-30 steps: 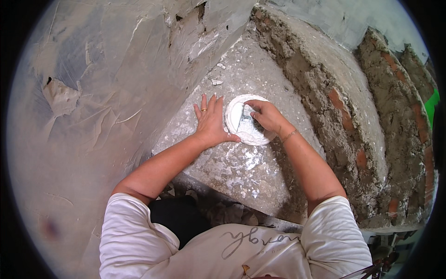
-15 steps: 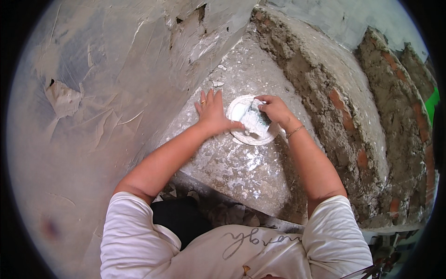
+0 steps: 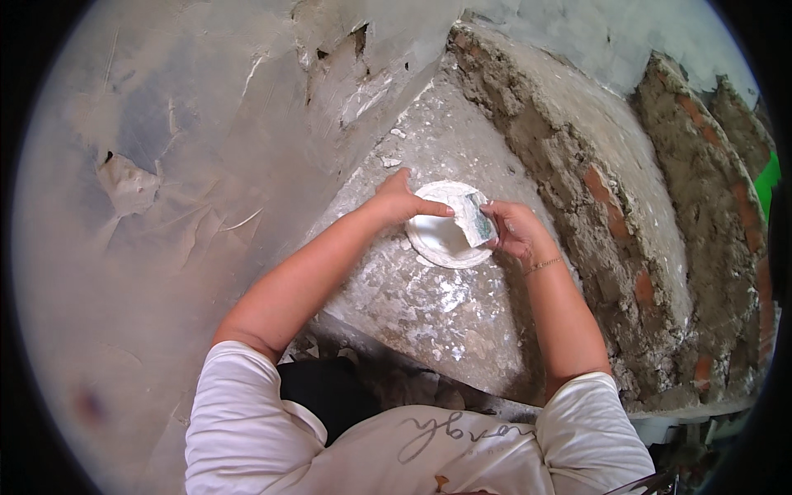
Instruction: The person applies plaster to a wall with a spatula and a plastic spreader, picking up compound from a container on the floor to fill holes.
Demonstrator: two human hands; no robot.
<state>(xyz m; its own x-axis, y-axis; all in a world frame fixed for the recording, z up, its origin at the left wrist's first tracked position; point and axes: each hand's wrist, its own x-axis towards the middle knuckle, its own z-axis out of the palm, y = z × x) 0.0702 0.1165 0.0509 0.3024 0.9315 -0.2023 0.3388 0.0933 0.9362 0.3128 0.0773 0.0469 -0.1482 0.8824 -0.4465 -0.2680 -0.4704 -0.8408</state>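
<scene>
A round white bowl (image 3: 431, 241) with a paste-smeared rim sits on a rough, white-spattered grey step. My right hand (image 3: 518, 229) pinches a thin flat piece like a scraper (image 3: 472, 221) at its right edge. White paste coats much of that piece, and a greenish patch shows near my fingers; it is held tilted over the bowl. My left hand (image 3: 400, 200) is at the bowl's upper left rim. Its thumb stretches over the bowl to the scraper's left edge, while one finger points away; the other fingers are partly hidden.
Rough steps with exposed orange brick (image 3: 606, 194) rise on the right. A grey plastered wall (image 3: 181, 256) with peeling patches lies to the left. Debris is below the near edge of the step, and something green (image 3: 767, 188) shows at the far right.
My right hand has tilted the scraper up and drawn it to the right and nearer. My left thumb has moved farther over the bowl, and its other fingers are less spread.
</scene>
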